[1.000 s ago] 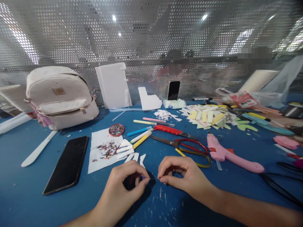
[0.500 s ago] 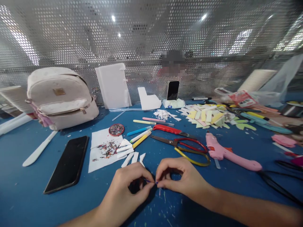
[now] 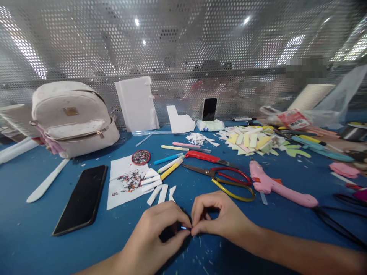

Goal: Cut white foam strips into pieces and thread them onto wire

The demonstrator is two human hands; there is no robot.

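Note:
My left hand [image 3: 159, 233] is closed in a pinch just above the blue table. A small, thin bluish piece [image 3: 184, 228] shows between its thumb and index finger; its kind is too small to tell. My right hand [image 3: 222, 215] pinches right beside it, fingertips meeting those of the left. Whatever the right fingertips hold is hidden. Beyond the hands lie white folded paper pieces [image 3: 162, 194], scissors [image 3: 205, 172] with red and olive handles, and a red-handled knife [image 3: 202, 156]. To the right rests a pink glue gun [image 3: 275, 186].
A black phone [image 3: 82, 200] and a white plastic knife [image 3: 47, 182] lie left, before a pale backpack [image 3: 71, 118]. Dark bits cover a white sheet [image 3: 116, 187] near a round red-rimmed dish [image 3: 141, 157]. Several markers [image 3: 172, 169] and a pile of paper strips [image 3: 249, 138] lie farther back.
Both pinching hands have shifted slightly right and down, with their fingertips closer together. The bluish piece now catches light. Behind the perforated panel, a blurred figure appears farther right.

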